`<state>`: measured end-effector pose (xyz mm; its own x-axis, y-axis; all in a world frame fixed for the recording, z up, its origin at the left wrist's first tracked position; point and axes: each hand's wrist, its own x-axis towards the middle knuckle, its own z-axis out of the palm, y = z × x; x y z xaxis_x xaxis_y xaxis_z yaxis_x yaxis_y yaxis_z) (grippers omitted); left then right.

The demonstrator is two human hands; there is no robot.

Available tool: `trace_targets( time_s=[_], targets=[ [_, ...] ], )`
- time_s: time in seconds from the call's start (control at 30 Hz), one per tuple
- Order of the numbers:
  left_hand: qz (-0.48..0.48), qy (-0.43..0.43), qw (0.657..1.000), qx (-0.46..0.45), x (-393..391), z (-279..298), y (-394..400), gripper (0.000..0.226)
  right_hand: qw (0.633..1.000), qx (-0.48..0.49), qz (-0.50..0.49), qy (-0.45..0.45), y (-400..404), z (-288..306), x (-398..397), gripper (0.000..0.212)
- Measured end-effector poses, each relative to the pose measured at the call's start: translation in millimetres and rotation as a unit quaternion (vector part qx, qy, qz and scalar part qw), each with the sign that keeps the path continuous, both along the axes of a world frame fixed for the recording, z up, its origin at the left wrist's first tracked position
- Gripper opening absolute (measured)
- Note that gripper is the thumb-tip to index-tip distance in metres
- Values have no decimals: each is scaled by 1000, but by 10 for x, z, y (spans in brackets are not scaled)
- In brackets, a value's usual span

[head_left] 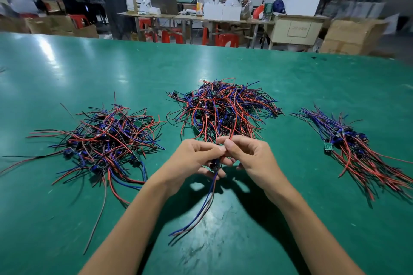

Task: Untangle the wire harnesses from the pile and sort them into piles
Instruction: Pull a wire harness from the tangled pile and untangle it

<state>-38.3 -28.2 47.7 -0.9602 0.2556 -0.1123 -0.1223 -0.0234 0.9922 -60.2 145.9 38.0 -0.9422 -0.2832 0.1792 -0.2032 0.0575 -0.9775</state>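
Note:
Three heaps of red, blue and black wire harnesses lie on the green table. A tangled pile sits in the middle, a loose pile lies to the left, and a combed-out pile lies to the right. In front of the middle pile, my left hand and my right hand meet above the table. Both pinch one wire harness; its blue and dark wires hang down toward me, and a red wire sticks up past my right fingers. Its small dark part is mostly hidden between my fingers.
A small green circuit board shows at the near end of the right pile. Beyond the table's far edge stand wooden workbenches, red stools, cardboard boxes and several people at work.

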Motion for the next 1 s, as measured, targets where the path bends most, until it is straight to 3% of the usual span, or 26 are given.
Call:
trace_targets(
  time_s=[0.3, 0.53, 0.67, 0.77, 1.0],
  targets=[
    [62, 39, 997, -7, 16, -8, 57, 16, 999, 5, -29, -32, -53, -3, 21, 26],
    [77, 42, 996, -18, 18, -66, 114, 13, 983, 103, -143, 40, -259, -172, 110, 29],
    [55, 50, 996, -48, 8, -82, 142, 13, 983, 14, -175, -57, -315, -159, 66, 30],
    [17, 43, 998, -52, 32, -73, 152, 9, 977, -8, -199, -73, -229, -79, 2, 26],
    [-34, 88, 992, -86, 38, -56, 155, 12, 949, -136, -186, -215, -65, 56, -25, 15]
  ],
)
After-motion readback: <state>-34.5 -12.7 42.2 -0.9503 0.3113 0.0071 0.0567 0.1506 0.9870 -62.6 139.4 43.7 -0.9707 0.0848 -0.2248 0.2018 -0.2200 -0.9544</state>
